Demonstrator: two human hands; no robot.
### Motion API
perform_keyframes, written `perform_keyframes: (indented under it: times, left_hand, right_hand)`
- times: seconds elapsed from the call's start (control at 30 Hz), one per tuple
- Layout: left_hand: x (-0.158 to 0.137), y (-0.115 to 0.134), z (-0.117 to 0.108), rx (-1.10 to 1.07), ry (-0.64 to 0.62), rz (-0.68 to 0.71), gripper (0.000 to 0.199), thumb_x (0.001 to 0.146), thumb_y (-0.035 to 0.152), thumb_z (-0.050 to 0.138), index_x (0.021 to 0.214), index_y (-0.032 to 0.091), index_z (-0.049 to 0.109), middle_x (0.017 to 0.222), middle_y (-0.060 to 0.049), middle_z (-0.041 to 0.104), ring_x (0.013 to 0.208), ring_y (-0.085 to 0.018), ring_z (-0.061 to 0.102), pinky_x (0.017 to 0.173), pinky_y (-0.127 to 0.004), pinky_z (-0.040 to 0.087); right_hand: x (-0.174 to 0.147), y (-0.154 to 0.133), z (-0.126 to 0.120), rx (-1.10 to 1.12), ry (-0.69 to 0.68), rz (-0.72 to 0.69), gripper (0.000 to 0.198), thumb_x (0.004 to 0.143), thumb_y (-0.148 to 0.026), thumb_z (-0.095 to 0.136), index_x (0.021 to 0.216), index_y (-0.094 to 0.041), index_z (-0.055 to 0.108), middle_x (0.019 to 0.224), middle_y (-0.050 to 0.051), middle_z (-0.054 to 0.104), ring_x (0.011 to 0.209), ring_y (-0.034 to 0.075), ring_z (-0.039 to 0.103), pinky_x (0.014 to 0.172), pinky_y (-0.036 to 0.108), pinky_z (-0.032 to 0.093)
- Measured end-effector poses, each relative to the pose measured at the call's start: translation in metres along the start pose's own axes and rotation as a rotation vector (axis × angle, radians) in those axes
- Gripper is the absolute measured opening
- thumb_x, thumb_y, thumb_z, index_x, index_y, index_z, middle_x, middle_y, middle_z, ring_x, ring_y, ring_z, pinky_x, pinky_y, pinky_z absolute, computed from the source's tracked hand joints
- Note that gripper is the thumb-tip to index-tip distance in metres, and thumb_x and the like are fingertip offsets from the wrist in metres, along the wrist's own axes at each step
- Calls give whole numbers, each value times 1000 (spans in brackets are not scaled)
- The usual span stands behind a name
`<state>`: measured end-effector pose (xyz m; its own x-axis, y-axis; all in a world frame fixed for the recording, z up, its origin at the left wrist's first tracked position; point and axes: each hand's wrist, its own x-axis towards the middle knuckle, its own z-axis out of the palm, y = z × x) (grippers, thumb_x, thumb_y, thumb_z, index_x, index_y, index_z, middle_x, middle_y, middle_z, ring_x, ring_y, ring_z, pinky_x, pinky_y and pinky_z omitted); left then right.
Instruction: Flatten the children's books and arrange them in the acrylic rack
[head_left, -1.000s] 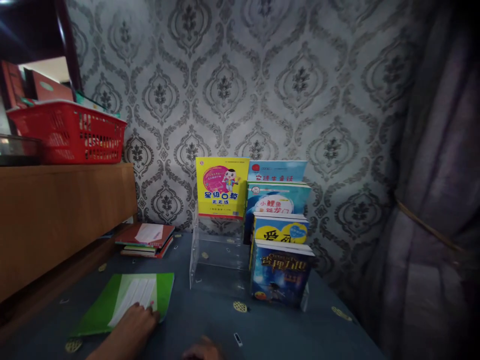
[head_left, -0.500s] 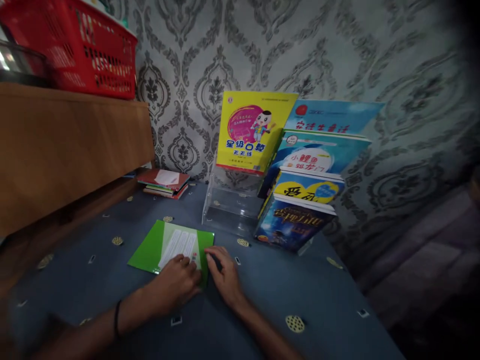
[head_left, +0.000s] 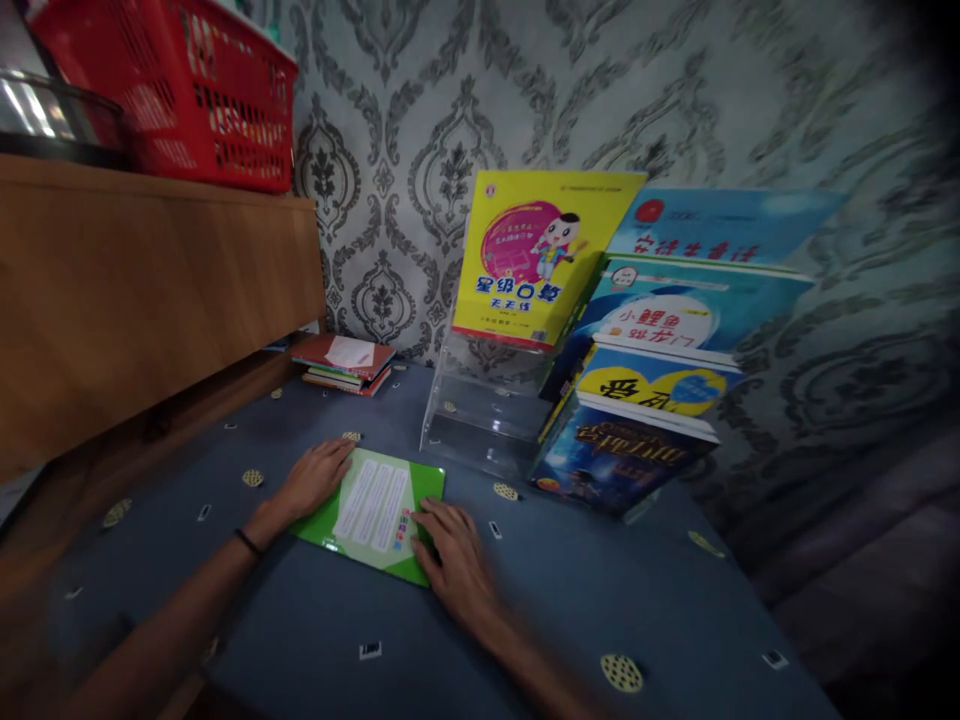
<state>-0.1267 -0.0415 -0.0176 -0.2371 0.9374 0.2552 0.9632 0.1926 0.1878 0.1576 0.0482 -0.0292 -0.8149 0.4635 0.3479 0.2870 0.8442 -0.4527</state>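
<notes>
A thin green book (head_left: pixel 375 505) with a pale panel of printed text lies flat on the dark patterned tabletop. My left hand (head_left: pixel 316 478) rests on the book's left edge, its fingers stretched toward the far left corner. On the opposite side, my right hand (head_left: pixel 457 560) lies over the right edge with the fingers extended and the thumb apart. Beyond them stands a clear tiered rack (head_left: pixel 480 430), with a yellow workbook (head_left: pixel 544 260) upright on its top tier. Both hands are open, touching the book from its two sides.
Several upright books fill the rack's right side, a dark blue one (head_left: pixel 615 455) in front. A small book stack (head_left: pixel 349 360) lies at the back left. A wooden cabinet (head_left: pixel 157 300) bearing a red basket (head_left: pixel 225 110) borders the left. Patterned wallpaper (head_left: pixel 420 130) rises behind.
My left hand has moved left and away from me, from the book's near right part to its left edge, uncovering the text. My right hand stays at the right edge. The view has shifted slightly.
</notes>
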Motion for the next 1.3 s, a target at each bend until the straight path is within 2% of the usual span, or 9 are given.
perform_keyframes:
  times: [0.13,0.23,0.3,0.37,0.47,0.63,0.83,1.0,1.3]
  left_hand:
    - [1,-7,8,-31,32,-34,45,101,31,37,138,19,60,143,-10,62,134,-24,57,115,-44,44]
    - [2,-6,16,-32,37,-59,46,100,30,36,137,19,61,143,-9,62,135,-24,57,116,-42,44]
    - [1,-5,19,-35,53,-58,46,99,30,36,136,20,63,142,-9,63,133,-24,58,114,-41,46]
    - [-2,-4,22,-34,80,-45,46,99,30,37,134,21,64,141,-9,64,131,-24,60,113,-42,48]
    - [-5,-4,26,-14,109,2,46,96,28,39,133,21,66,140,-9,64,129,-25,62,113,-42,48]
    - [-6,-9,30,4,151,56,44,97,30,39,129,22,70,135,-9,68,124,-26,66,107,-41,54]
    - [-2,-12,34,29,170,72,43,96,32,43,127,22,71,134,-9,68,122,-28,67,104,-42,56]
    - [-3,-13,34,44,168,61,43,97,31,42,128,23,71,134,-7,68,123,-26,67,104,-39,56]
    - [4,-34,50,66,230,188,42,95,27,42,124,28,73,129,-4,72,117,-25,70,98,-35,60]
  right_hand:
    - [16,-11,-9,-13,-44,34,25,93,-18,58,115,-23,70,123,9,71,122,25,60,116,53,34]
    - [39,-25,-7,-41,-139,28,18,90,-23,65,106,-19,71,120,10,71,120,27,61,115,48,38]
    - [54,-34,1,-28,-185,-15,27,91,-27,65,115,-15,69,134,14,66,131,29,55,117,47,37]
    - [65,-39,12,9,-193,-60,39,94,-31,61,129,-13,63,148,15,56,143,29,45,123,47,30]
    - [73,-41,27,42,-199,-80,50,99,-36,55,143,-12,54,156,16,48,150,27,36,126,47,22]
    - [66,-28,27,11,-181,15,62,97,-43,57,149,-9,48,159,18,41,151,29,33,127,47,23]
    - [44,-10,-5,-38,-169,175,66,95,-43,58,150,-8,47,160,20,35,152,33,30,126,52,23]
    - [37,-16,-26,-12,-258,248,70,97,-47,52,154,-8,41,163,19,30,154,33,24,127,54,16]
    - [40,6,-12,16,-208,202,69,93,-48,58,153,-14,46,161,19,34,151,36,31,124,57,20]
